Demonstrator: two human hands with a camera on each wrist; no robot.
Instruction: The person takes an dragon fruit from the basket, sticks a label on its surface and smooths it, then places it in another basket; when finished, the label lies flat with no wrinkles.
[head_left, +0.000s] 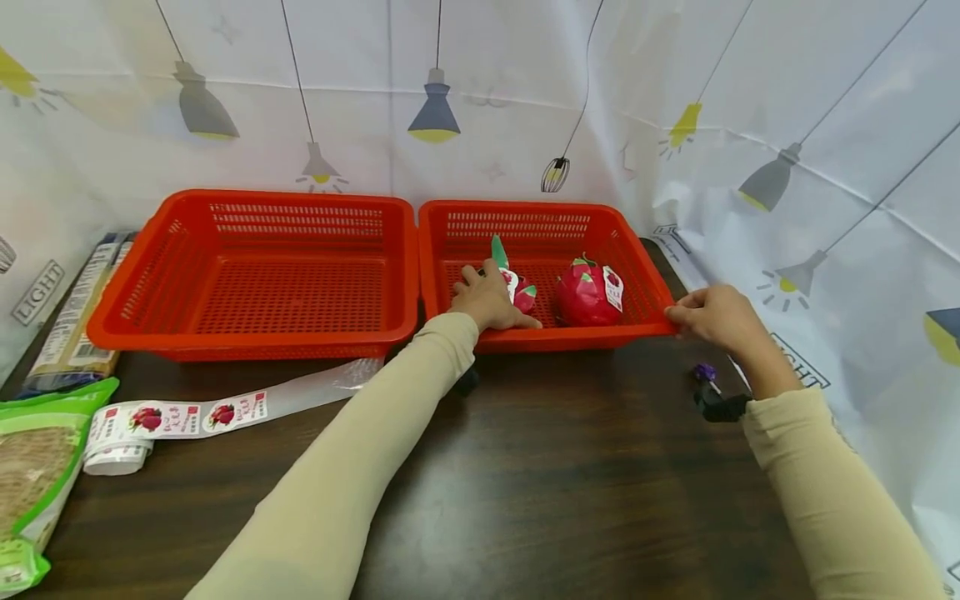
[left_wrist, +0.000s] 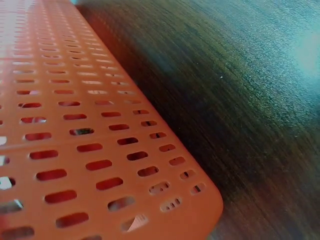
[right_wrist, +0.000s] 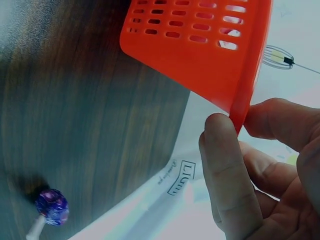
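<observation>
Two pinkish-red dragon fruits with green tips lie in the right red basket. My left hand reaches over the front rim, fingers spread beside the left dragon fruit and partly covering it. Its thumb stretches sideways along the front rim. The right dragon fruit bears a white printed label. My right hand pinches the basket's front right corner between thumb and fingers, seen closely in the right wrist view. The left wrist view shows only the slotted outer wall; the hand is out of that frame.
A second red basket stands on the left. Before it, a roll of dragon fruit labels trails its strip across the dark table. Two packaged bags lie far left. A purple-wrapped lollipop lies near the right edge.
</observation>
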